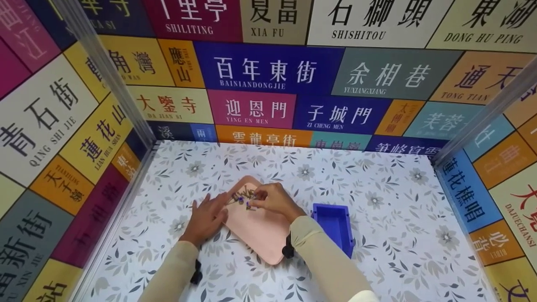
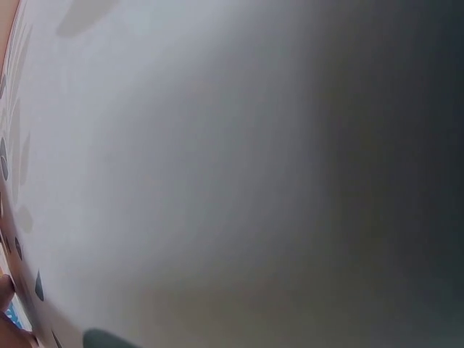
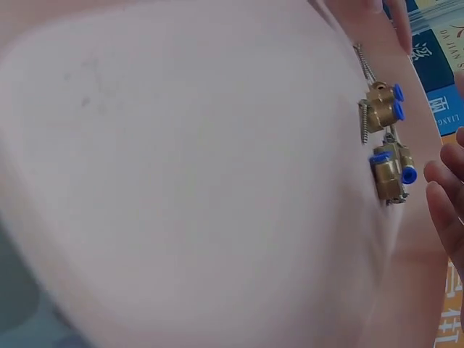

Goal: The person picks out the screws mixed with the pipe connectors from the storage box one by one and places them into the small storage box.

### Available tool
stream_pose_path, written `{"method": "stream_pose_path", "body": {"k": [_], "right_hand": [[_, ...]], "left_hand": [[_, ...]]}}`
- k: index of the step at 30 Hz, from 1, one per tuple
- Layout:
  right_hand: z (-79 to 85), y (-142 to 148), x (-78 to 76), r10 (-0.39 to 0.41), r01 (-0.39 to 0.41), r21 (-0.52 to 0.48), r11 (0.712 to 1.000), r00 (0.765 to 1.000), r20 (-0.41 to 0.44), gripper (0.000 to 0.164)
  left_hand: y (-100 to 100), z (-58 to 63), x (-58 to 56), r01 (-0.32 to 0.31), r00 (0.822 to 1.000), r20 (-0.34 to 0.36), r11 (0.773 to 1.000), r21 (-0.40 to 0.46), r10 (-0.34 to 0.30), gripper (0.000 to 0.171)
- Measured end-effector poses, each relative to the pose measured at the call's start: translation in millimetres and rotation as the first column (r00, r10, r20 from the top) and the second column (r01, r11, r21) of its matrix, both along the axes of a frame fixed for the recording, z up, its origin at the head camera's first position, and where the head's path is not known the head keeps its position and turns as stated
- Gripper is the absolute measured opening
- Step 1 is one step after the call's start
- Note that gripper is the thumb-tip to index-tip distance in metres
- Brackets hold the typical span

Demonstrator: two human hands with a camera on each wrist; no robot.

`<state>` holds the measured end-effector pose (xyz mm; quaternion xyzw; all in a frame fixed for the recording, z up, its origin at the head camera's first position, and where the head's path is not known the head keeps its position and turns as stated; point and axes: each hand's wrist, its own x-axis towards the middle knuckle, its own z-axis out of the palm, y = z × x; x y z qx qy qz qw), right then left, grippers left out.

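Note:
A pink tray (image 1: 260,235) lies slantwise on the floral tablecloth. Small brass fittings with blue collars (image 1: 241,198) and thin screws (image 1: 247,191) sit together on its upper part. The right wrist view shows two brass fittings (image 3: 384,107) (image 3: 391,170) and a screw (image 3: 365,122) beside them. My left hand (image 1: 207,218) rests at the tray's left edge, fingers extended; its wrist view is mostly blurred cloth, with fingertips (image 2: 9,319) at the lower left. My right hand (image 1: 275,201) is over the tray, loosely bent fingers at the fittings. Nothing shows between its fingertips (image 3: 438,177).
A blue open-topped box (image 1: 350,235) stands on the cloth right of the tray, partly behind my right forearm. Panels with printed place names (image 1: 268,67) wall the table at the back and both sides. A black wrist strap (image 1: 196,272) is on each sleeve.

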<state>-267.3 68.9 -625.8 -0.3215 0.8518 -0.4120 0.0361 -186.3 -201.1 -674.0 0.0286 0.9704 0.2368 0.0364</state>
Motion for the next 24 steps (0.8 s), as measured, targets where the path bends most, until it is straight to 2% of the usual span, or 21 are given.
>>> {"method": "stream_pose_path", "body": {"k": [9, 15, 24], "right_hand": [[-6.0, -9, -1.4, 0.016, -0.018, 0.056, 0.998, 1.0, 0.026, 0.02], [-11.8, -17, -1.5, 0.062, -0.059, 0.069, 0.996, 0.998, -0.031, 0.023], [-21.5, -18, -1.5, 0.076, -0.073, 0.082, 0.994, 0.996, -0.041, 0.02]], "left_hand": [[-3, -3.0, 0.7, 0.034, 0.998, -0.054, 0.999, -0.024, -0.035, 0.057], [-1, -1.7, 1.4, 0.019, 1.0, -0.022, 0.999, -0.027, -0.02, 0.058], [-1, 1.3, 2.0, 0.026, 0.999, -0.02, 0.999, -0.02, -0.026, 0.058]]}}
